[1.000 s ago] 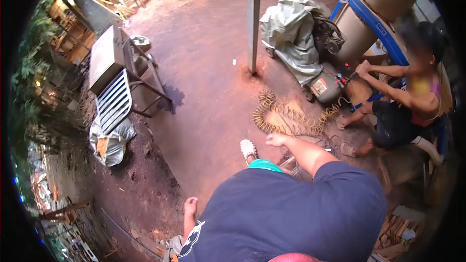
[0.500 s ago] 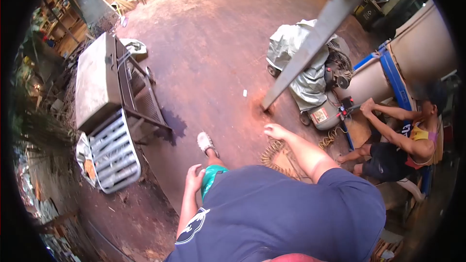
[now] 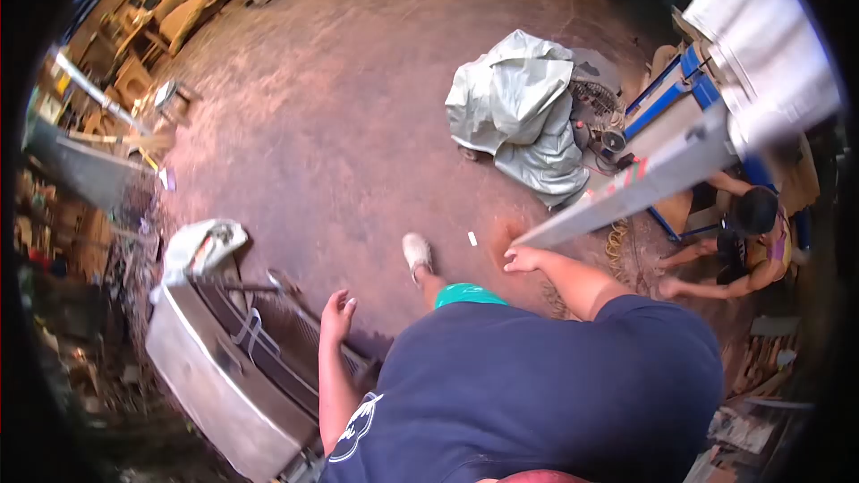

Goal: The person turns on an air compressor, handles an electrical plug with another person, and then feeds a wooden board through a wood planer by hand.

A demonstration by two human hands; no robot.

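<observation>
My left hand [image 3: 338, 313] hangs beside the dark shirt, its fingers apart and holding nothing, close to the metal box on a stand [image 3: 224, 376]. Out in front on the other side, my right hand [image 3: 523, 258] is empty with its fingers loosely parted. It appears near the foot of the grey metal post [image 3: 626, 183], and I cannot tell whether they touch. One foot in a pale shoe [image 3: 417, 252] is forward on the reddish floor, near a small white piece [image 3: 472, 238].
A silver cover [image 3: 514, 107] lies over a wheeled machine at the right. Beyond the post, another person [image 3: 756, 241] crouches near a blue frame [image 3: 667, 98] and coiled yellow hose [image 3: 617, 241]. A stool [image 3: 170, 98] and wooden pieces are at the far left.
The view has moved forward past the metal box, which is now beside my left hand. The post now slants beyond my right hand. The other person's hands have lowered from the machine's handle.
</observation>
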